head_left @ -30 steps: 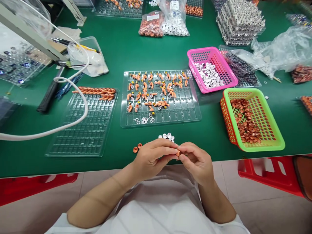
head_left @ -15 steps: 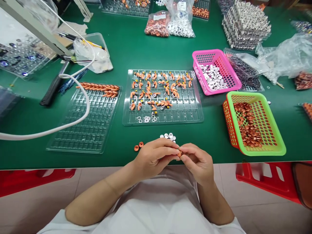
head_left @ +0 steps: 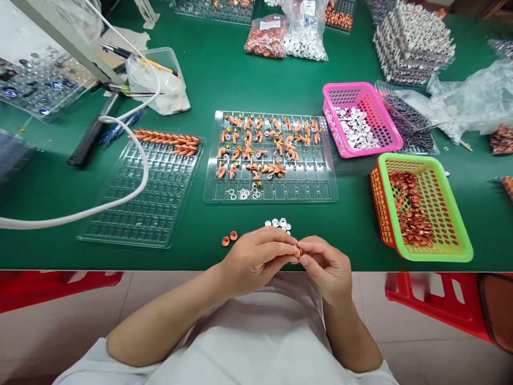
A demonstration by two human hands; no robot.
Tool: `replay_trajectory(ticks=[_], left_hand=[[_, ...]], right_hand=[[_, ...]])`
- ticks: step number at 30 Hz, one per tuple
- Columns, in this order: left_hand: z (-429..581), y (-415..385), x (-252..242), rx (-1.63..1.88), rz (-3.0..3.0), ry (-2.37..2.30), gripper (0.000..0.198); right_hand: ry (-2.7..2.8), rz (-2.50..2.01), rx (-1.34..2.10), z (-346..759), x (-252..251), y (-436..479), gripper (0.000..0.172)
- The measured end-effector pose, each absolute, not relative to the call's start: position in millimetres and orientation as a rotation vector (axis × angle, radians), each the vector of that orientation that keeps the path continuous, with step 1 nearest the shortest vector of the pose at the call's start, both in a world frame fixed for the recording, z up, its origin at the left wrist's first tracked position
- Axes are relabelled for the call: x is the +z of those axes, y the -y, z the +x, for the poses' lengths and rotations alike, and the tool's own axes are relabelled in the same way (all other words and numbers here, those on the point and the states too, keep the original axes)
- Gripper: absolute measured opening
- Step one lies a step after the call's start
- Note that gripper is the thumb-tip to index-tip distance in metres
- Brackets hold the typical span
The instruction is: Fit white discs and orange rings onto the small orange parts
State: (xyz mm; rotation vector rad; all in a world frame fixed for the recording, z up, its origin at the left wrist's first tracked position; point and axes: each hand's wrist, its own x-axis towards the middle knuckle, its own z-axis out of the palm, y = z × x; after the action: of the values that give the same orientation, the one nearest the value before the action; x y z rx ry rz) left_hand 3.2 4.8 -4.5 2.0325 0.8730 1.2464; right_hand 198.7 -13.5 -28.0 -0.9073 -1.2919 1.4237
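Observation:
Near the table's front edge, my left hand [head_left: 256, 259] and my right hand [head_left: 328, 267] meet, fingertips pinched together on one small orange-brown round piece [head_left: 297, 252]. Fingers cover most of that piece. Two loose orange round pieces [head_left: 230, 238] with hollow centres lie to the left of my left hand. Just beyond my fingers is a small group of white discs [head_left: 278, 223]. Farther off, a clear compartment tray [head_left: 308, 187] bears several orange curved parts [head_left: 248, 140] and white rings [head_left: 244, 193].
A pink basket [head_left: 395, 144] of white-and-black pieces and a green basket [head_left: 457, 230] of copper-coloured pieces stand on the right. On the left are another clear tray [head_left: 128, 214], a white cable [head_left: 146, 166] and a hammer [head_left: 90, 139]. Bags [head_left: 266, 37] lie at the back.
The camera view has shifted slightly, so the tabletop things appear a little farther right. Both hands keep their pinch on the round piece, with only slight finger motion.

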Motion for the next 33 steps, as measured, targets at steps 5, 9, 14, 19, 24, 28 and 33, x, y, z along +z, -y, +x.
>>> replay_trajectory(ticks=[5, 9, 14, 19, 24, 28, 33], left_hand=[[2.4, -5.1, -4.1, 1.246, 2.036, -0.85, 0.017], [2.5, -5.1, -4.9, 1.237, 2.029, -0.846, 0.017], [2.5, -4.5, -4.9, 1.243, 2.018, -0.845, 0.016], [2.2, -4.3, -3.9, 1.236, 2.024, -0.851, 0.016], [1.3, -3.9, -4.0, 1.221, 2.028, -0.861, 0.015], [1.2, -3.4, -5.0, 1.229, 2.02, -0.852, 0.016], [1.9, -3.9, -5.5, 1.245, 2.007, -0.838, 0.016]], right_hand=[[1.32, -0.896, 1.391, 199.4, -27.8, 12.3, 0.032], [1.334, -0.888, 1.374, 199.2, -28.2, 12.4, 0.032], [1.345, -0.888, 1.357, 198.6, -29.0, 12.1, 0.032], [1.36, -0.896, 1.34, 199.5, -28.4, 11.7, 0.032], [1.371, -0.893, 1.337, 199.6, -26.4, 12.3, 0.035], [1.365, -0.891, 1.341, 199.3, -27.1, 11.9, 0.035], [1.377, -0.878, 1.328, 200.0, -28.0, 11.3, 0.036]])
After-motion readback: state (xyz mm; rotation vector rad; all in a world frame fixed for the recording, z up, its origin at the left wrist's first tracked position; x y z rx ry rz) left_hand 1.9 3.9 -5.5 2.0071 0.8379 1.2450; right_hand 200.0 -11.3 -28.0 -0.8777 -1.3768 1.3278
